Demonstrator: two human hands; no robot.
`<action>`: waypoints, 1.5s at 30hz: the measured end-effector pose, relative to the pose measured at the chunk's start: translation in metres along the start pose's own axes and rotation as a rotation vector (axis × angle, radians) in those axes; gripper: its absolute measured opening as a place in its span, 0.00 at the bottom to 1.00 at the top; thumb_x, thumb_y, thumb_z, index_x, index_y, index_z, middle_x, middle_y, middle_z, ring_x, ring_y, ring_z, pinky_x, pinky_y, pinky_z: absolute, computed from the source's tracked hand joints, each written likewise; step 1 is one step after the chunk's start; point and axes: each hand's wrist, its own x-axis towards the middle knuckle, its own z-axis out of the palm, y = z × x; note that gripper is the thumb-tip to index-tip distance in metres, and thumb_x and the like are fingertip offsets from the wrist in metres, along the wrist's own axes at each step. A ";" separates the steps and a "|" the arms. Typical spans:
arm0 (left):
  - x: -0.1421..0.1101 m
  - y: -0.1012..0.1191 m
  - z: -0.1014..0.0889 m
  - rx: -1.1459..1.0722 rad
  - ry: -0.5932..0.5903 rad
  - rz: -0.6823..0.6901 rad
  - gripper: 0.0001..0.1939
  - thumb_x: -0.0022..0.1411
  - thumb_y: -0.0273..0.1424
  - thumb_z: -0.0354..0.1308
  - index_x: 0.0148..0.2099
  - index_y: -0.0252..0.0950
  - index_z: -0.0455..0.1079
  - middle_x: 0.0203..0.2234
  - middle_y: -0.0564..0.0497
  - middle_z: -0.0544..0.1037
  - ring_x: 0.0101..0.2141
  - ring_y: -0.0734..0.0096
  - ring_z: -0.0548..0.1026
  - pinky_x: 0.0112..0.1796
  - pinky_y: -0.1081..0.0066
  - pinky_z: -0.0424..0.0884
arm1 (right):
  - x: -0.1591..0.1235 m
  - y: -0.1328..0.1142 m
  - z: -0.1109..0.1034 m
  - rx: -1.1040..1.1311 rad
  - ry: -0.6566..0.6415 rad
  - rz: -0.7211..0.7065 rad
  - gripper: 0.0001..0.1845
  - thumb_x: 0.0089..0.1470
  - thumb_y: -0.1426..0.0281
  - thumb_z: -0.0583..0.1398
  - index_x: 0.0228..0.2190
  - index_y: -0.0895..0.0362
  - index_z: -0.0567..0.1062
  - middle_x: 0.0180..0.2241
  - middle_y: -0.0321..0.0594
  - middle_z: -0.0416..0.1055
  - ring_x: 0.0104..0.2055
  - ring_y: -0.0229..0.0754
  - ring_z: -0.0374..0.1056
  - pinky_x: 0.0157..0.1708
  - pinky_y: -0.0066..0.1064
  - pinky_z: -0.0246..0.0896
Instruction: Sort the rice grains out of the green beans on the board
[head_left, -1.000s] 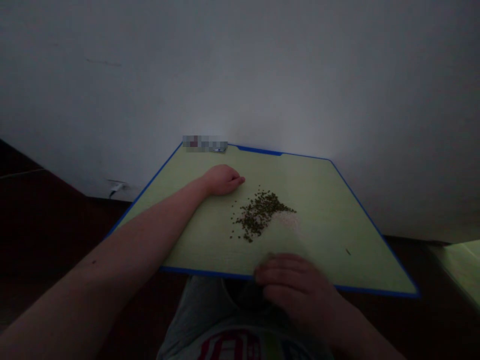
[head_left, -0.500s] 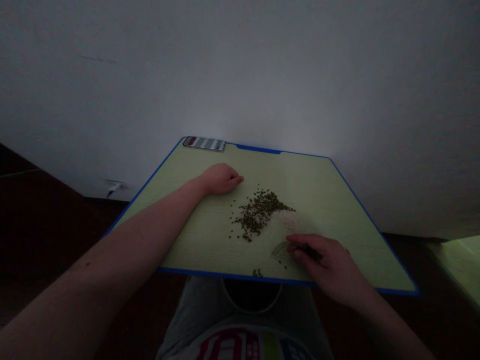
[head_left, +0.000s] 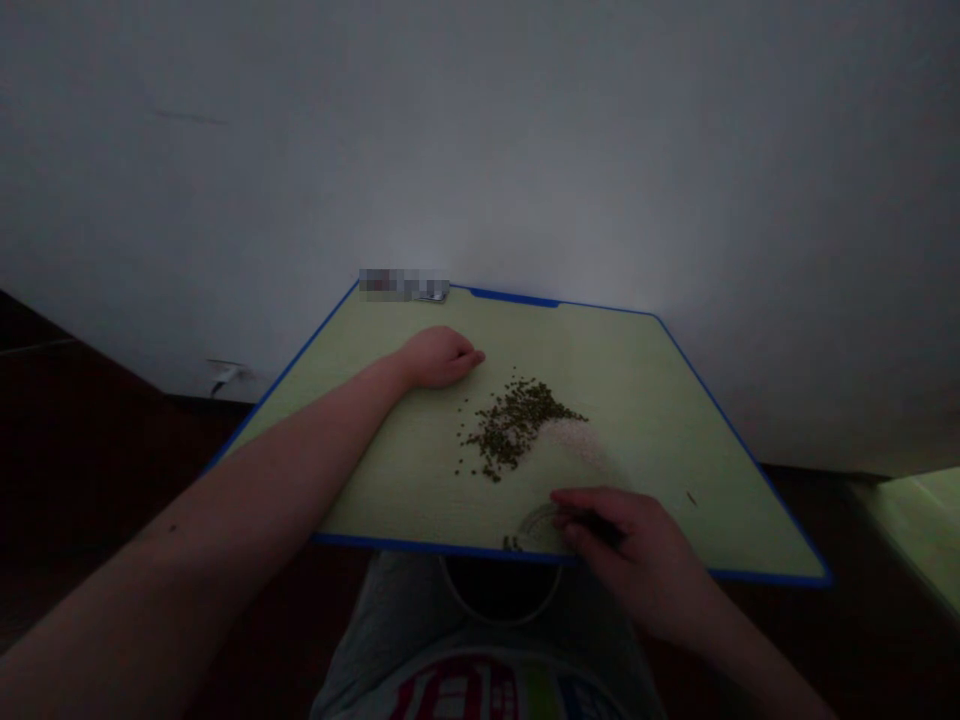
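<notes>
Small dark green seeds [head_left: 516, 425] form a loose, elongated heap on a pale green surface [head_left: 645, 440] with a blue edge, and a white wall [head_left: 480, 130] rises beyond it. Taking the heap as the landmark, a partly pixelated phone [head_left: 439, 294] lies at the surface's far edge, beyond the heap and to its left. The heap's long axis runs from near-left to far-right in this view, and a pale powdery patch [head_left: 574, 442] touches its near-right side. The left hand [head_left: 439, 358] rests just beyond and left of the heap, its fingers [head_left: 472, 357] loosely curled and nothing showing in their grip, though a small item could be hidden. The right hand [head_left: 634, 560] lies nearer the viewer, below and right of the heap, with its grip closed on a dark slim implement [head_left: 596, 526], whose exact kind is too dim to tell. Its fingertips sit about as close to the heap as the left hand's do. Just left of those fingertips, below the heap, is a clear round dish [head_left: 536, 528], with a few stray seeds [head_left: 511, 543] beside it.
</notes>
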 end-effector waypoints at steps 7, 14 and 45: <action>0.000 0.000 0.000 -0.014 -0.012 -0.012 0.28 0.58 0.48 0.37 0.23 0.34 0.68 0.16 0.49 0.67 0.19 0.74 0.57 0.25 0.69 0.49 | 0.018 -0.010 0.003 0.000 -0.018 -0.039 0.15 0.51 0.71 0.55 0.41 0.55 0.73 0.37 0.40 0.74 0.37 0.40 0.70 0.37 0.33 0.65; 0.001 -0.002 0.002 -0.013 -0.003 -0.005 0.29 0.58 0.48 0.37 0.23 0.33 0.68 0.16 0.49 0.67 0.19 0.74 0.58 0.25 0.69 0.49 | 0.013 -0.019 0.008 0.003 -0.080 -0.081 0.15 0.52 0.73 0.54 0.41 0.53 0.73 0.36 0.39 0.74 0.36 0.40 0.70 0.36 0.32 0.65; 0.000 -0.002 0.001 -0.008 0.005 0.013 0.29 0.58 0.48 0.36 0.23 0.34 0.68 0.17 0.49 0.67 0.20 0.74 0.58 0.25 0.69 0.49 | 0.040 -0.049 0.019 -0.107 -0.239 -0.387 0.17 0.48 0.82 0.51 0.36 0.56 0.73 0.35 0.37 0.72 0.37 0.36 0.66 0.40 0.28 0.58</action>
